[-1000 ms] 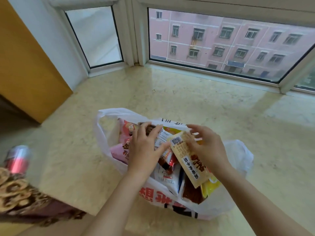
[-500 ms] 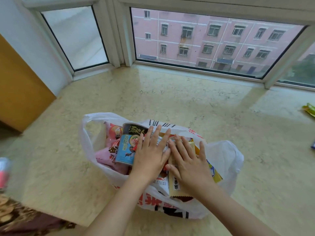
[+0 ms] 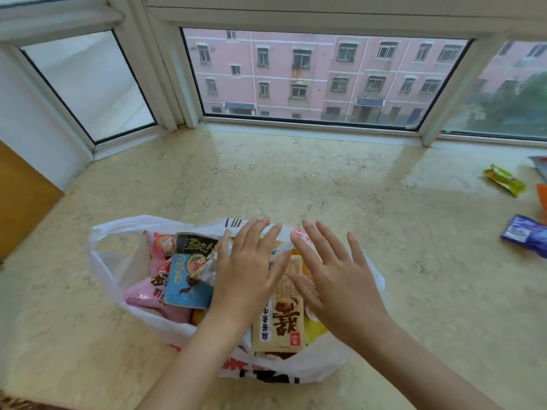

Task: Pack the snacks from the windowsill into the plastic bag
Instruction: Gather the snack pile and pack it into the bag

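Note:
A white plastic bag (image 3: 112, 261) with red and black print lies open on the marble windowsill (image 3: 266, 184), stuffed with snack packets. A tan packet (image 3: 281, 318) with dark lettering lies on top, beside a blue cup snack (image 3: 186, 279) and pink packets (image 3: 142, 294). My left hand (image 3: 248, 276) and my right hand (image 3: 334, 276) are over the bag's contents with straight, spread fingers and hold nothing. Whether they touch the packets I cannot tell. Loose snacks remain at the far right: a green-yellow packet (image 3: 504, 180) and a purple packet (image 3: 524, 233).
Window frames (image 3: 310, 125) line the back of the sill. An orange packet edge (image 3: 542, 199) and a grey one (image 3: 540, 165) peek in at the right border. A wooden panel (image 3: 20, 196) stands at the left.
My right hand has let go of the tan packet, which now lies on the bag's contents. Both hands went from pressing flat to spread and slightly lifted. The view has turned right, showing loose snacks.

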Tool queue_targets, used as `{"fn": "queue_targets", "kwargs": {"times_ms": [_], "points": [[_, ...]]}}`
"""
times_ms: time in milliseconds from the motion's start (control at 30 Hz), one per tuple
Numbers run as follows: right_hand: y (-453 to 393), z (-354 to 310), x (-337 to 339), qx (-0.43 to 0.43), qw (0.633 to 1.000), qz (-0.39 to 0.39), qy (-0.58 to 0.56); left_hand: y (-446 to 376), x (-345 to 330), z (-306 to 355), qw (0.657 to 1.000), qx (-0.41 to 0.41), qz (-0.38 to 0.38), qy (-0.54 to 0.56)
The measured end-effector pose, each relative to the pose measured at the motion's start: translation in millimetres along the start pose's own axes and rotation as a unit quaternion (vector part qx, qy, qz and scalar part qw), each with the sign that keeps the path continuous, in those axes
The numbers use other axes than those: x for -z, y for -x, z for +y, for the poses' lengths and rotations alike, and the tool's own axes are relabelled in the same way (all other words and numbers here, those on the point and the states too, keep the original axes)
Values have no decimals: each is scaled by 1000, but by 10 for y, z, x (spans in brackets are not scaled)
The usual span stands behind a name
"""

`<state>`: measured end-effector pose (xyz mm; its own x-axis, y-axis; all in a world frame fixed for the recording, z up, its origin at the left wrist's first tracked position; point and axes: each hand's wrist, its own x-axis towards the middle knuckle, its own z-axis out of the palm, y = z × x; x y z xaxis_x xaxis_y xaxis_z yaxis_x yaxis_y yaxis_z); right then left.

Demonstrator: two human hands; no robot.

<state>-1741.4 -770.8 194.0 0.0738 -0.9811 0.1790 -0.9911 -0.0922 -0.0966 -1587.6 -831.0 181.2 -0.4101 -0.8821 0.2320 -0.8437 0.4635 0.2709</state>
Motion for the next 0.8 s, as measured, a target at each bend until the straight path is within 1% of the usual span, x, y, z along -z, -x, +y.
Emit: {"fn": "queue_targets", "kwargs": {"times_ms": [133,267,433,633,800], "points": [[79,353,231,-37,999,33,2,-250,54,466,997,-51,47,36],[213,878,366,-88,995,49,8,-559,0,969,995,-78,42,48],[477,1681,422,-151,987,40,26,-874,-329,1667,992,-116,1,43],[879,2718,327,-234,971,22,32,-1164,-959,2524,984,-159,-79,7],[1207,3558,162,-295,954,-2,43,-1417,-1571,3255,975,-197,-106,-10]]}}
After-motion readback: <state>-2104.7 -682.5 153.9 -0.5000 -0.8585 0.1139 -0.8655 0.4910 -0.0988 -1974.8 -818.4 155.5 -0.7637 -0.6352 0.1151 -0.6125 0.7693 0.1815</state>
